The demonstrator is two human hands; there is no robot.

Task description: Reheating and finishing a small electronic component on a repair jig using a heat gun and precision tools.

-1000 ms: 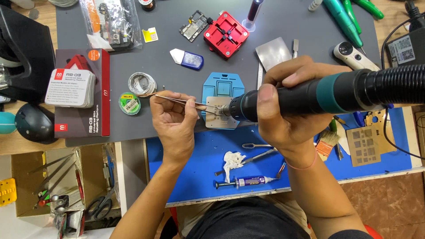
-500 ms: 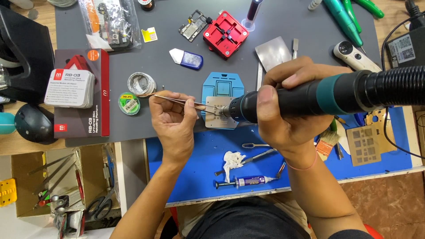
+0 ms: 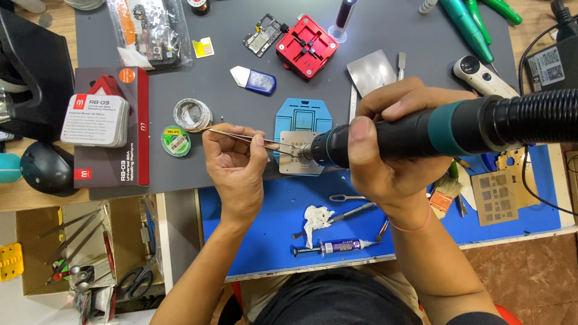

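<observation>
clearly the left hand [image 3: 236, 162] pinches thin tweezers [image 3: 250, 139] between thumb and fingers, and their tips rest on the small metal stencil plate [image 3: 299, 157], which lies on the grey mat at the lower edge of the blue holder [image 3: 304, 118]. the right hand [image 3: 394, 147] is wrapped fully around the dark hot air handle [image 3: 415, 133], whose nozzle points down onto the same plate, very near to the tweezer tips.

the risk, i think, is mostly heat and small slips. if the tweezers lose pressure, the plate can lift or shift under the air stream. the left fingertips are close to the nozzle and could be burned. the thick ribbed hose [image 3: 539, 117] may pull the handle sideways.

the nozzle end hides the exact spot of work, so i cannot tell what sits under the plate. the hose is cut off at the right border, and the desk [image 3: 24, 195] continues out of view.
</observation>
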